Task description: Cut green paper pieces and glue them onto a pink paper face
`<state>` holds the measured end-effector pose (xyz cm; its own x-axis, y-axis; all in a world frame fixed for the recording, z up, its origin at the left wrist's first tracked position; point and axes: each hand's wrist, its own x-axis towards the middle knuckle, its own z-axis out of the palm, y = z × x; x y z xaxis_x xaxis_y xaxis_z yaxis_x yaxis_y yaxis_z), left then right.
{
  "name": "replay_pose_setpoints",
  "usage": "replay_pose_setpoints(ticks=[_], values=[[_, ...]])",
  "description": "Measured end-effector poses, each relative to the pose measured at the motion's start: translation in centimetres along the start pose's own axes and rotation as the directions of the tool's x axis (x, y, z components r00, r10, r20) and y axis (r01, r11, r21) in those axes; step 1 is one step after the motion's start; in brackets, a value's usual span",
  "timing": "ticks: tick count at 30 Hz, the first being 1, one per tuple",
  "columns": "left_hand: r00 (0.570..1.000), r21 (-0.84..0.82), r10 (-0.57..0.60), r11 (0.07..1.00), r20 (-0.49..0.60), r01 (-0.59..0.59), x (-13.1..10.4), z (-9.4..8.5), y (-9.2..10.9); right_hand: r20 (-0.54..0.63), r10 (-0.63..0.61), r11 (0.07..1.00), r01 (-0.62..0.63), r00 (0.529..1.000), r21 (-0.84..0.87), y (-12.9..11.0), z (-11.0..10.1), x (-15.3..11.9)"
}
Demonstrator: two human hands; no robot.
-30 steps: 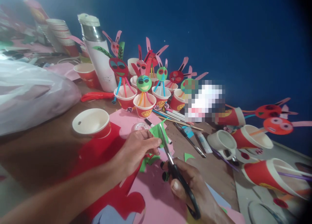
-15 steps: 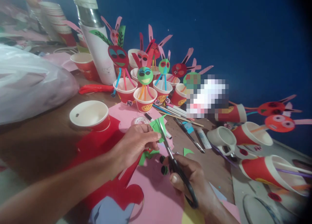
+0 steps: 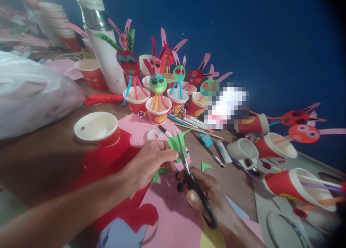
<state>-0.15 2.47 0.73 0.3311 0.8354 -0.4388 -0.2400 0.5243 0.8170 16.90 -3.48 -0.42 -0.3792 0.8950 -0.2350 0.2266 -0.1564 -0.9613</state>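
Observation:
Between the thumb and fingers of my left hand point(image 3: 155, 158) is a small piece of green paper point(image 3: 177, 143). My right hand point(image 3: 204, 194) grips black-handled scissors point(image 3: 201, 194), their blades slightly apart and pointing away from me across the green paper. Beneath both hands lies a sheet of pink paper point(image 3: 170, 208), with red paper point(image 3: 108, 190) to its left. Green scraps point(image 3: 160, 175) and small black paper ovals point(image 3: 180, 186) rest under my hands. Another green scrap point(image 3: 207, 166) lies on the table to the right.
Paper cups point(image 3: 158, 109) with paper-faced straw figures stand along the back. A thermos point(image 3: 105, 57) rises behind a plastic bag point(image 3: 35, 97) at left. An empty-looking cup point(image 3: 96, 127) sits nearer. At right are a white mug point(image 3: 242, 153), tipped cups point(image 3: 300, 188), pens point(image 3: 207, 147) and a glue tube point(image 3: 223, 151).
The scissor blades have parted a little, and the green paper sits at a slightly different angle. The whole view has shifted slightly. Both hands keep their holds.

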Motion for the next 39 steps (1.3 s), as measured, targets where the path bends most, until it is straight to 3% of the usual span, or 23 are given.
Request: replay_pose_setpoints(ticks=[22,39], values=[[0.996,-0.053,-0.022,0.998,0.084,0.027,0.2,-0.4,-0.3,-0.063,0.073,0.983,-0.061,0.995,0.172,0.2,1.0,0.0],[0.996,-0.042,-0.007,0.999,0.088,0.011,0.4,-0.6,-0.1,-0.092,0.086,0.982,-0.069,0.992,0.176,1.0,0.9,0.4]])
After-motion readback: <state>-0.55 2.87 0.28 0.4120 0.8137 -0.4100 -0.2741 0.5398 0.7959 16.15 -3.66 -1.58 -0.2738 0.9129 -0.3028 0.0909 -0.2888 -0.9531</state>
